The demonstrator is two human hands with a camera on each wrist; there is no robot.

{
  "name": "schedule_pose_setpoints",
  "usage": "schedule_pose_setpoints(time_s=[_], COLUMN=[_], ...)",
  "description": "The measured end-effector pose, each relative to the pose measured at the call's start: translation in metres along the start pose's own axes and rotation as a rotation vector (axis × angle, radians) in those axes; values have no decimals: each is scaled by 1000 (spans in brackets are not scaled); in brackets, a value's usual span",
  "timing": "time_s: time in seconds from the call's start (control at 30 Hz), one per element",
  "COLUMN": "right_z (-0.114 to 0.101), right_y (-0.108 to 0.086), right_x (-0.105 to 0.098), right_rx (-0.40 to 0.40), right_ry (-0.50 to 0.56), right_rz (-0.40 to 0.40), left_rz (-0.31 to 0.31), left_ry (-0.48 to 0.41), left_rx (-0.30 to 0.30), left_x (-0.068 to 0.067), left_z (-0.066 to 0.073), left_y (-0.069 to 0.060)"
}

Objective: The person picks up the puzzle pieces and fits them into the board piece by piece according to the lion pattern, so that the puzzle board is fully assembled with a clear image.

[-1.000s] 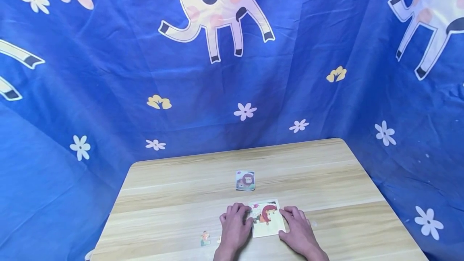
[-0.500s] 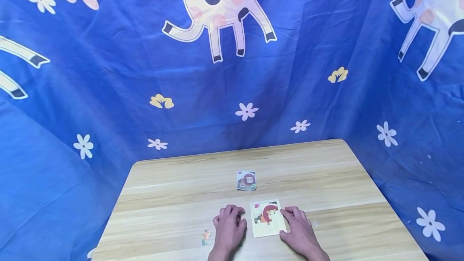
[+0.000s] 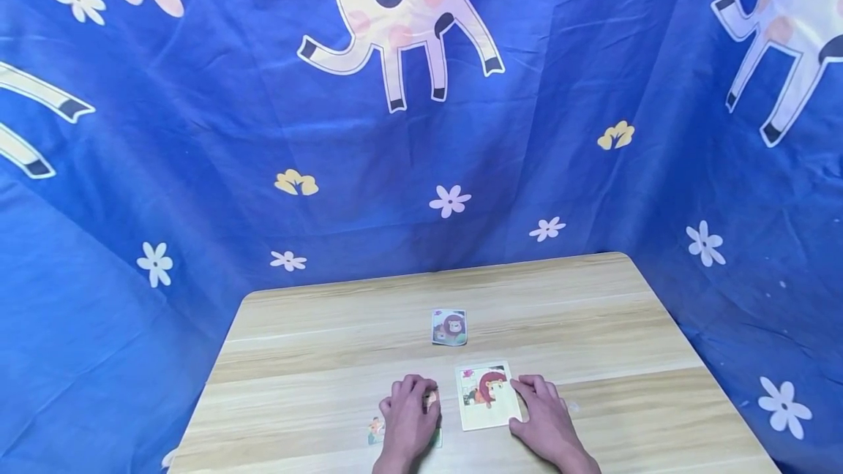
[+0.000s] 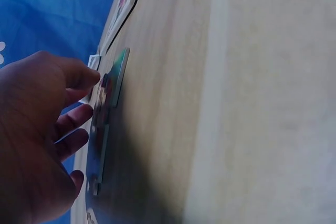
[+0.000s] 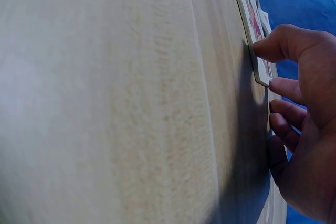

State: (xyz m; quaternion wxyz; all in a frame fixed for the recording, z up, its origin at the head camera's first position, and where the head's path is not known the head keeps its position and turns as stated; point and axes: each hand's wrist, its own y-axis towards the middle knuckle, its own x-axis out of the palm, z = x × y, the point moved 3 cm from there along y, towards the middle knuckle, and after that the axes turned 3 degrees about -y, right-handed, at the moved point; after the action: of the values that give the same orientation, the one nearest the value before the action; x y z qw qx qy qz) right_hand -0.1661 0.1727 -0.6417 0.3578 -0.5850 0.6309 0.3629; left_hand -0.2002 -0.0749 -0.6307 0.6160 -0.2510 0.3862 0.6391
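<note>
A square puzzle board [image 3: 490, 415], partly filled with lion picture pieces, lies on the table. My right hand [image 3: 545, 415] holds its right edge, with the thumb and forefinger at the rim in the right wrist view. Left of the board, my left hand [image 3: 410, 415] hovers low over loose puzzle pieces [image 4: 116, 80], fingers bent and apart. The thumb is close to one piece; whether it touches cannot be seen. Part of a piece [image 3: 431, 399] shows between thumb and forefinger in the head view, and the hand hides others.
A small lion picture card [image 3: 449, 328] lies behind the board. Another loose piece [image 3: 376, 429] sits left of my left hand. The wooden table [image 3: 316, 357] is bordered by blue patterned cloth [image 3: 369, 232] at the back and sides.
My left hand has left the board's left edge and moved left over the loose pieces. My right hand stays at the board's right edge. The view has shifted slightly.
</note>
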Motion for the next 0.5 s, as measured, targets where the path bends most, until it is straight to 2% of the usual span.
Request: schedule_pose_setpoints(time_s=[0.2,0.5], right_z=[1,0], right_y=[1,0], right_x=[1,1], right_rx=[3,3], right_ry=[-10,-10], right_rz=[6,8], left_rz=[-10,-10], left_ry=[13,55], left_rx=[-47,-39], left_x=[-2,-6], left_z=[-7,-11], left_y=[-1,-3])
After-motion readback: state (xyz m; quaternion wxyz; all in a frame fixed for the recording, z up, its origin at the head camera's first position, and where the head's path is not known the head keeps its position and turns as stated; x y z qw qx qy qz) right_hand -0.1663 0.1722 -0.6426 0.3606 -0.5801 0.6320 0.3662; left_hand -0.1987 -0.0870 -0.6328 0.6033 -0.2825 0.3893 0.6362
